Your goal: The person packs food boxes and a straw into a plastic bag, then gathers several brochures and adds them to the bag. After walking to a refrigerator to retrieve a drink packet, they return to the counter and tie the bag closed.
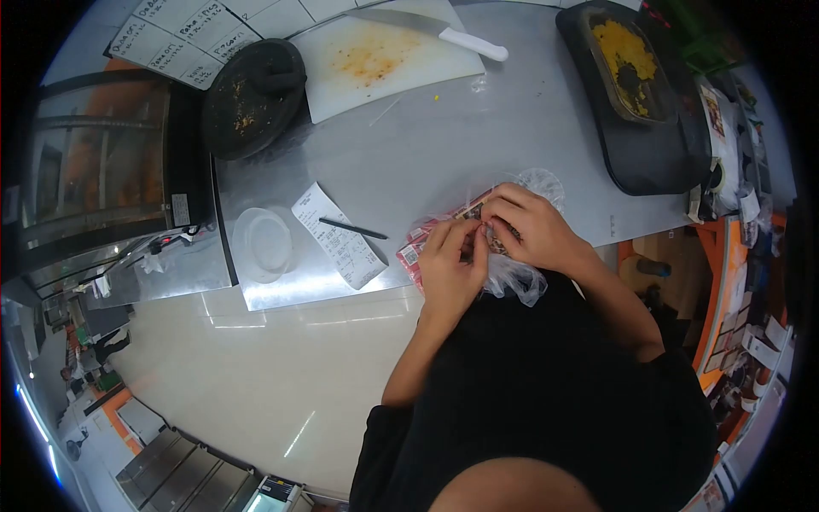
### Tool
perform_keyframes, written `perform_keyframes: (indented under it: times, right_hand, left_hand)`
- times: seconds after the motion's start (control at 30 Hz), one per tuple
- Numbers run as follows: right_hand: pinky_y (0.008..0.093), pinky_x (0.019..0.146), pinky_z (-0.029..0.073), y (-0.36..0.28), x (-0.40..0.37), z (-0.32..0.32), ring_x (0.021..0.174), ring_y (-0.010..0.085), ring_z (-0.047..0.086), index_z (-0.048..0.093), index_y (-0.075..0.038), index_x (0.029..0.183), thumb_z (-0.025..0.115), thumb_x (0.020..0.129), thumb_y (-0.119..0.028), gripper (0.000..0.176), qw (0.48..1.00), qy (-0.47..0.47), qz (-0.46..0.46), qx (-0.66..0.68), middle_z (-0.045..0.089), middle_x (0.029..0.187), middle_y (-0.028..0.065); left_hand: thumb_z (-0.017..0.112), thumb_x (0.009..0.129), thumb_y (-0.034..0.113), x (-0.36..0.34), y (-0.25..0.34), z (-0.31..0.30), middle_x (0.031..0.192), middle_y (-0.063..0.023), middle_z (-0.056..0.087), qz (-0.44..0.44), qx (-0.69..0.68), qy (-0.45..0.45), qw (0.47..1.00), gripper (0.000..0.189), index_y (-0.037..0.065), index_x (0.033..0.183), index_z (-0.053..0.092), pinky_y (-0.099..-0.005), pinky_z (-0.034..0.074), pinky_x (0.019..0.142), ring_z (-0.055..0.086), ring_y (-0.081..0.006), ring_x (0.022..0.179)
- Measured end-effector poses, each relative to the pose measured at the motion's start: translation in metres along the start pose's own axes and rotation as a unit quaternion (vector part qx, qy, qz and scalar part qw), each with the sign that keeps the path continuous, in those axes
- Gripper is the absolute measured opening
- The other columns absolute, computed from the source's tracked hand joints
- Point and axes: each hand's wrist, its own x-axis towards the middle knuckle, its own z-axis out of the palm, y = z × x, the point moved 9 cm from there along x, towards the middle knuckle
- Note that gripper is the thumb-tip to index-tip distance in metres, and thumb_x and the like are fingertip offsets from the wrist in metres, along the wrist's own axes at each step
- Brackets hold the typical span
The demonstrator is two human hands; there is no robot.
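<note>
At the front edge of the steel counter, my left hand (452, 266) and my right hand (536, 232) meet with fingertips pinched together. Between them they grip a clear plastic bag (518, 285), its loose gathered film hanging toward my body and more of it spreading out behind my right hand. Inside or under the film lies a red printed packet (411, 259) with a pale label, partly covered by both hands. Left of my hands, a dark pen (354, 229) rests across a printed receipt (328, 224).
A round clear plastic lid (262, 245) lies at the counter's left. Behind it are a black stone mortar (223, 107), a stained white cutting board (328, 94) and a white-handled knife (473, 43). A container (665, 107) of yellow food sits on a black tray (636, 166) at right.
</note>
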Motion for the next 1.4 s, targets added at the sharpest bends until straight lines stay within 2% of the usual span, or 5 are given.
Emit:
perform_keyframes:
  times: [1.03,1.13,1.2,1.27,1.4]
  right_hand:
    - [0.0349,0.071,0.049,0.005,0.001,-0.001,0.083,0.0261,0.062,0.059,-0.005,0.104,0.070,0.073,-0.006,0.033,0.986,-0.034,0.071,0.144,0.062,0.087,0.0095]
    - [0.0301,0.065,0.049,0.013,-0.008,0.004,0.074,0.0188,0.061,0.060,-0.005,0.104,0.069,0.073,-0.002,0.033,0.989,-0.012,0.070,0.131,0.062,0.083,0.0065]
    - [0.0234,0.060,0.046,0.052,-0.034,-0.030,0.069,0.0101,0.058,0.062,-0.005,0.102,0.067,0.073,0.001,0.030,0.956,0.149,0.179,0.176,0.061,0.080,0.0026]
    - [0.0197,0.059,0.043,0.062,-0.047,-0.077,0.072,0.0054,0.056,0.064,-0.005,0.099,0.067,0.074,0.002,0.027,0.916,0.218,0.244,0.231,0.060,0.080,0.0007]
    - [0.0212,0.059,0.043,0.049,-0.061,-0.120,0.073,0.0078,0.058,0.064,-0.004,0.097,0.067,0.075,0.001,0.023,0.952,0.165,0.244,0.086,0.061,0.081,0.0025]
  left_hand:
    - [0.066,0.082,-0.002,-0.001,-0.001,0.001,0.087,-0.0097,0.065,0.009,-0.038,-0.034,0.999,0.024,0.003,0.106,0.064,-0.0267,0.054,0.059,0.065,-0.0162,0.068]
    - [0.064,0.084,-0.002,-0.004,-0.003,0.000,0.088,-0.0099,0.065,0.013,-0.013,-0.032,0.999,0.019,0.002,0.104,0.063,-0.0263,0.054,0.059,0.066,-0.0159,0.071]
    - [0.062,0.086,-0.001,-0.007,0.001,-0.003,0.089,-0.0100,0.065,0.018,0.010,-0.018,1.000,0.017,0.002,0.103,0.062,-0.0258,0.054,0.060,0.067,-0.0155,0.073]
    - [0.060,0.089,-0.001,-0.009,-0.018,-0.013,0.094,-0.0095,0.066,-0.105,-0.067,0.027,0.992,0.013,0.000,0.102,0.061,-0.0242,0.053,0.065,0.066,-0.0136,0.080]
    - [0.060,0.087,-0.003,-0.004,-0.012,-0.018,0.086,-0.0037,0.061,-0.094,-0.130,0.014,0.987,0.014,0.001,0.100,0.062,-0.0204,0.045,0.055,0.059,-0.0054,0.070]
